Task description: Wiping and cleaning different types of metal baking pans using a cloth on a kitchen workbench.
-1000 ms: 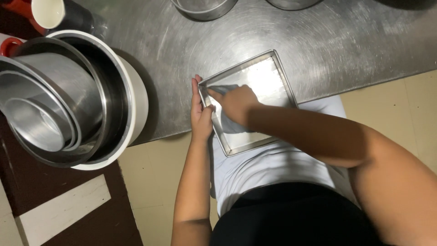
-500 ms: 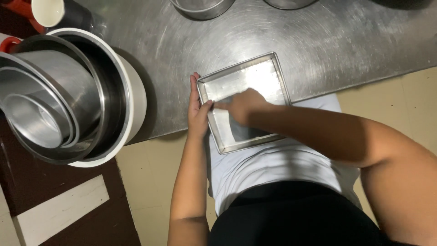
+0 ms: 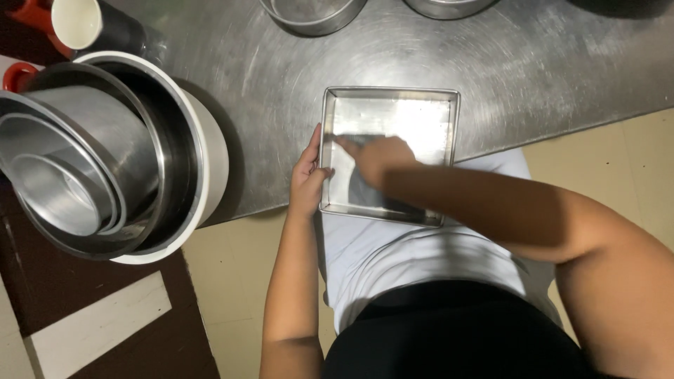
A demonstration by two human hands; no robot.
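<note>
At the left of the frame a white-rimmed pot point(image 3: 203, 165) holds three nested metal bowls point(image 3: 77, 168), with one cup point(image 3: 74, 21) at the upper left. At centre, one square metal pan point(image 3: 421, 112) lies at the near edge of the steel table point(image 3: 547, 63), the left hand point(image 3: 309, 175) closing its grip on the pan's left rim. The right hand point(image 3: 375, 156) presses flat inside the pan, grip released, and two round tins point(image 3: 312, 15) are cut off at the top.
</note>
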